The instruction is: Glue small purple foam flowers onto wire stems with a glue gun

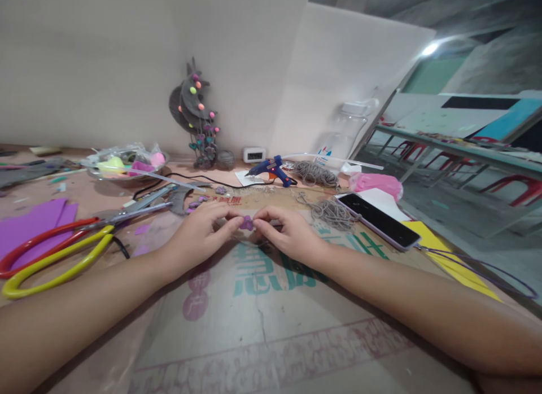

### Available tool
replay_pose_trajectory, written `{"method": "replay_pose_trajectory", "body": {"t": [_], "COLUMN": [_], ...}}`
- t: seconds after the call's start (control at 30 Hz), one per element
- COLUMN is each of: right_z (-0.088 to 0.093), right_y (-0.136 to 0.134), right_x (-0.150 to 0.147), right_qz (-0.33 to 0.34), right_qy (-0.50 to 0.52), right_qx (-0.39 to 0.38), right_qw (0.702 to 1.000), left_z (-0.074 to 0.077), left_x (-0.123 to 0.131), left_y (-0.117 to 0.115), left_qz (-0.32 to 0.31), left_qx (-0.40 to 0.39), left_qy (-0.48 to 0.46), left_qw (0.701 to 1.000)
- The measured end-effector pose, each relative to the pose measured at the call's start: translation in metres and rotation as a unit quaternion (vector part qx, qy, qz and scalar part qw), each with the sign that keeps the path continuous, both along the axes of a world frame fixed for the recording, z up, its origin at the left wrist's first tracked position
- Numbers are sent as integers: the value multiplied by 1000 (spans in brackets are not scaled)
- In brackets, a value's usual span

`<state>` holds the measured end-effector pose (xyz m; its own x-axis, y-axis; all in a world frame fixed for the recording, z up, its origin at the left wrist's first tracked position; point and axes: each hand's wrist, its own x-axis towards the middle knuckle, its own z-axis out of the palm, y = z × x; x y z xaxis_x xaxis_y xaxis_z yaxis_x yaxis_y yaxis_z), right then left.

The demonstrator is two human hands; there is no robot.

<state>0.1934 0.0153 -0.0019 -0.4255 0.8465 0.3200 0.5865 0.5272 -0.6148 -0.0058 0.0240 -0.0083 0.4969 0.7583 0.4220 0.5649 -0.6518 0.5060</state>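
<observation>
My left hand (202,231) and my right hand (287,231) meet at the middle of the table, fingers curled and pinched together. Between the fingertips of both sits a small purple foam piece (247,222), shaped like a little flower. Both hands rest low on a printed cardboard sheet (271,303) that covers the table. More small purple pieces (199,201) lie just beyond my left hand.
Large scissors (63,244) with red and yellow handles lie left, beside purple foam sheets (34,222). A blue glue gun (273,171), grey yarn (330,212), a phone (379,220), a pink bag (375,184) and a yellow sheet (449,258) lie behind and right. A grey moon ornament (197,117) leans on the wall.
</observation>
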Motion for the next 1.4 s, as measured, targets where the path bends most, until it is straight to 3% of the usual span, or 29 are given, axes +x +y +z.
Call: {"method": "replay_pose_trajectory", "body": {"t": [1.4], "right_z": [1], "right_y": [-2], "right_x": [-2], "right_qz": [-31], "right_qy": [56], "right_qx": [8], "right_qw": [998], "left_z": [-4], "left_x": [0], "left_y": [2], "left_qz": [-16], "left_qx": [-1], "left_qy": [-8], "left_qw": [1000]}}
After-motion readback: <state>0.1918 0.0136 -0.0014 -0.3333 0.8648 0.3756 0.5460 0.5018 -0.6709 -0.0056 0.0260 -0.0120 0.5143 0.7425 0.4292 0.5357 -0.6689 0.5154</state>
